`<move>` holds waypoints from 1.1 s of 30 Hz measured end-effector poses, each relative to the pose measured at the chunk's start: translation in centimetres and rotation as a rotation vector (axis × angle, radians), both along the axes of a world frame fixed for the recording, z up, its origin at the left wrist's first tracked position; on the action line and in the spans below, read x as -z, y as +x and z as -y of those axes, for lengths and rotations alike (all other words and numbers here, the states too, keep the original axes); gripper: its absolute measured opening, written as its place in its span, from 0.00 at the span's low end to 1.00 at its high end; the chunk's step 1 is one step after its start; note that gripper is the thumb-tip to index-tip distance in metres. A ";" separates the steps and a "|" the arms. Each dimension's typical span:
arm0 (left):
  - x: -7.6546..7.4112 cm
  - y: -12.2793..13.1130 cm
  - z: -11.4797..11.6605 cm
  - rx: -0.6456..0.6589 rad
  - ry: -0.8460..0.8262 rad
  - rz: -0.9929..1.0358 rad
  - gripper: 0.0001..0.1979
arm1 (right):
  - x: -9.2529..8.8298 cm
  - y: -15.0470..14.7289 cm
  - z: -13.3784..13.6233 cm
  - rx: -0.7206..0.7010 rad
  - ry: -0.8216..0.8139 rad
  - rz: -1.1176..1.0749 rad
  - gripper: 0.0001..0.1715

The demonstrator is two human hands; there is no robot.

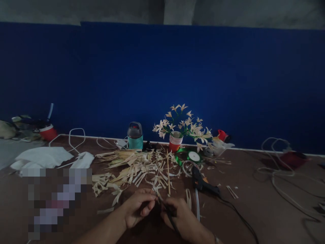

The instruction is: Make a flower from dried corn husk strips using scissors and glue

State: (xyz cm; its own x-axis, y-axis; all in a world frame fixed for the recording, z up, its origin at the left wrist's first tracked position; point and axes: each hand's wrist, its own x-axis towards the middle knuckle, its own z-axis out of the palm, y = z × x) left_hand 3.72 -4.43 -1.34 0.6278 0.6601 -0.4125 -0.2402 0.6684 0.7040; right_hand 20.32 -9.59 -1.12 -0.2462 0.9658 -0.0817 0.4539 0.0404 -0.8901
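Near the bottom centre, my left hand (139, 207) pinches a small pale piece between thumb and fingertips; its exact shape is hard to make out. My right hand (179, 215) is closed around a dark slim tool (170, 217), which looks like scissors, its tip close to my left fingertips. Just beyond my hands lies a pile of dried pale husk strips (132, 169). A thin wooden stick (168, 173) lies upright in view at the pile's right side. Behind it, a red and white cup (175, 141) holds pale flowers (189, 127) on green stems.
A black glue gun (205, 184) with its cable lies to the right, near a green ribbon spool (193, 156). A teal bottle (135, 137) stands by the blue wall (114, 74). White cloth (43, 157) lies left; loose cables (276, 183) lie right.
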 end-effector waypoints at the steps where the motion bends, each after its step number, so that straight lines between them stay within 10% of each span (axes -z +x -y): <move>1: 0.0 0.0 0.0 0.004 -0.001 0.004 0.07 | -0.2 0.1 0.0 0.008 -0.008 0.005 0.03; 7: -0.7 -0.4 -0.5 -0.067 0.004 0.029 0.10 | -2.0 1.6 -0.7 -0.088 -0.280 -0.276 0.12; 13: -1.0 0.0 0.1 0.012 0.095 -0.030 0.10 | -2.6 1.2 -1.5 0.348 -0.221 -0.733 0.20; 20: -0.7 0.5 0.6 0.110 0.202 -0.045 0.13 | -1.8 0.3 -1.8 0.454 -0.199 -0.833 0.20; 29: -1.5 0.3 1.6 0.126 0.383 -0.018 0.16 | -1.2 -0.7 -1.2 0.319 -0.715 -1.080 0.20; 33: -1.2 0.5 1.6 0.110 0.360 -0.041 0.16 | -1.3 -0.6 -1.3 0.348 -0.628 -1.102 0.20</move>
